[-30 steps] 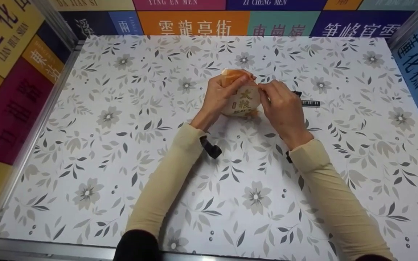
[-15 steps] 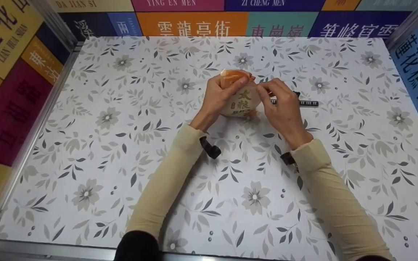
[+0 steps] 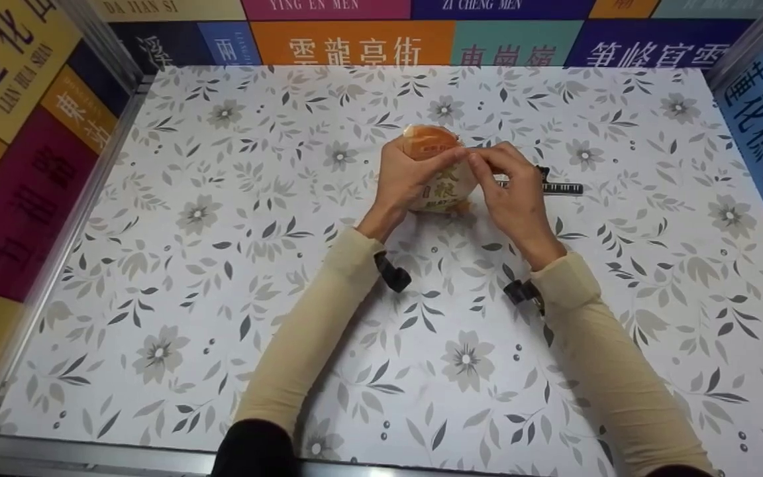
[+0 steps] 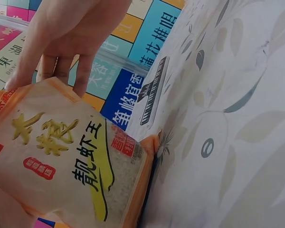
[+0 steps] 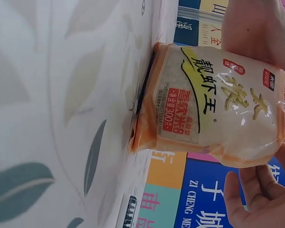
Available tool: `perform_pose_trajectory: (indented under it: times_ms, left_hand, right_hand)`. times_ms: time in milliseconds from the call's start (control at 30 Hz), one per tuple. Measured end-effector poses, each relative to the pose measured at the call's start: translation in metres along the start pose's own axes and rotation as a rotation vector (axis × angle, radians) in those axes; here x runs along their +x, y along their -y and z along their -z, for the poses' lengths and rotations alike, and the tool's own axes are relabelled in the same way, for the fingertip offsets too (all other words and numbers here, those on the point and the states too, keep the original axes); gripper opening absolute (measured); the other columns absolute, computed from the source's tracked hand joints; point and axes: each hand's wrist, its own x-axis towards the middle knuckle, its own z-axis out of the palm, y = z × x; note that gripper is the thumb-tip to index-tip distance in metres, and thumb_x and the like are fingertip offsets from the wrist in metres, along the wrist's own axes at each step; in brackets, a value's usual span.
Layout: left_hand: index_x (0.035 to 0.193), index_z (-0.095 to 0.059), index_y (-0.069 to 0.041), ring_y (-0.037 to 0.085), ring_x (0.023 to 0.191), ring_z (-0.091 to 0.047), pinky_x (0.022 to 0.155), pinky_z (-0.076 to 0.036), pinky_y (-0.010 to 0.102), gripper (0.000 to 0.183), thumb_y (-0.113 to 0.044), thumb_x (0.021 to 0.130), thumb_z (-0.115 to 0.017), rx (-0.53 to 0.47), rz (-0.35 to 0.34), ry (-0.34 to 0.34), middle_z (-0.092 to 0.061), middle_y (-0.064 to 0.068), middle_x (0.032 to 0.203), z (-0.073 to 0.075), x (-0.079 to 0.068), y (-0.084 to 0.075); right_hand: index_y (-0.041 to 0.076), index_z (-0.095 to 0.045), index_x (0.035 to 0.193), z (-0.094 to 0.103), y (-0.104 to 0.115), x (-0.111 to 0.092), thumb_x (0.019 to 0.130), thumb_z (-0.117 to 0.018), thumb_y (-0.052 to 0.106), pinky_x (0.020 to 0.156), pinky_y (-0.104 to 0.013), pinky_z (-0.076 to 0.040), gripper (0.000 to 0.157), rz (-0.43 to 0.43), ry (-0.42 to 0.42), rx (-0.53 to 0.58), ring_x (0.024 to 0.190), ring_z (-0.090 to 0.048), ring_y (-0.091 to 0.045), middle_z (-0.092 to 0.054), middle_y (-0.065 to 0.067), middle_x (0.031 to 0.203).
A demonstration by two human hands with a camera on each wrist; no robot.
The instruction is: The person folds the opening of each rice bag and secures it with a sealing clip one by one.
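A small plastic bag of rice [image 3: 445,191], cream and orange with gold characters, stands upright on the table. My left hand [image 3: 405,173] holds it by the left side, the thumb reaching across the front near the top. With thumb and forefinger, my right hand [image 3: 517,195] pinches the top right corner, close beside the left thumb tip. In the right wrist view the bag's [image 5: 218,107] lower end rests at the table surface. The left wrist view shows the bag's printed front [image 4: 61,142], the right hand [image 4: 76,33] above it with several fingers hanging loosely.
A black strip with a piano-key pattern [image 3: 563,189] lies on the table just right of the right hand. The floral-patterned table [image 3: 222,265] is bordered by colourful panels [image 3: 355,43] with large characters at the back and sides.
My left thumb has slid right and up along the bag's top to meet the right fingertips. The right wrist has turned slightly inward. The bag stays in place.
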Motion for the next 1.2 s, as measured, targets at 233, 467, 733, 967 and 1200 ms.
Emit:
perform_pose_trajectory:
  times_ms: [233, 467, 733, 967, 1200]
  left_hand:
    - [0.107, -0.077, -0.004, 0.017, 0.083, -0.074, 0.077, -0.061, 0.031, 0.027, -0.014, 0.084, -0.086, 0.009, -0.021, 0.002, -0.080, 0.010, 0.097, 0.0007, -0.0006, -0.0002]
    - [0.116, -0.075, -0.006, 0.017, 0.090, -0.075, 0.082, -0.060, 0.030, 0.030, -0.019, 0.090, -0.082, 0.086, -0.060, 0.068, -0.079, 0.009, 0.105, 0.0047, -0.0008, -0.0002]
    - [0.121, -0.073, -0.004, 0.015, 0.086, -0.074, 0.079, -0.060, 0.029, 0.030, -0.018, 0.095, -0.077, 0.141, -0.098, 0.096, -0.079, 0.011, 0.107, 0.0082, -0.0006, 0.0017]
    - [0.123, -0.072, -0.005, 0.016, 0.090, -0.074, 0.082, -0.060, 0.030, 0.033, -0.019, 0.094, -0.078, 0.129, -0.097, 0.111, -0.079, 0.011, 0.109, 0.0078, -0.0017, 0.0013]
    - [0.118, -0.073, -0.004, 0.016, 0.093, -0.074, 0.086, -0.061, 0.030, 0.033, -0.016, 0.089, -0.083, 0.069, -0.078, 0.091, -0.078, 0.011, 0.109, 0.0039, -0.0033, -0.0012]
  right_hand:
    - [0.010, -0.080, 0.115, -0.0026, 0.0003, 0.0007, 0.103, -0.067, 0.024, 0.090, -0.020, -0.052, 0.022, -0.001, 0.007, -0.017, 0.092, -0.064, -0.004, -0.069, -0.002, 0.099]
    - [0.009, -0.080, 0.111, -0.0029, 0.0018, 0.0006, 0.101, -0.070, 0.022, 0.087, -0.018, -0.051, 0.019, -0.002, -0.003, -0.010, 0.090, -0.062, -0.003, -0.069, -0.003, 0.098]
    - [0.007, -0.079, 0.109, -0.0045, -0.0002, 0.0008, 0.099, -0.072, 0.022, 0.086, -0.021, -0.052, 0.020, -0.008, -0.017, -0.005, 0.090, -0.063, -0.006, -0.072, -0.007, 0.100]
    - [0.007, -0.080, 0.107, -0.0068, -0.0002, 0.0016, 0.099, -0.073, 0.022, 0.085, -0.025, -0.054, 0.019, -0.032, -0.036, -0.022, 0.088, -0.064, -0.005, -0.073, -0.006, 0.099]
    - [0.009, -0.081, 0.105, -0.0078, 0.0035, 0.0014, 0.099, -0.074, 0.024, 0.083, -0.019, -0.052, 0.017, -0.052, -0.044, -0.023, 0.087, -0.063, -0.004, -0.071, -0.003, 0.097]
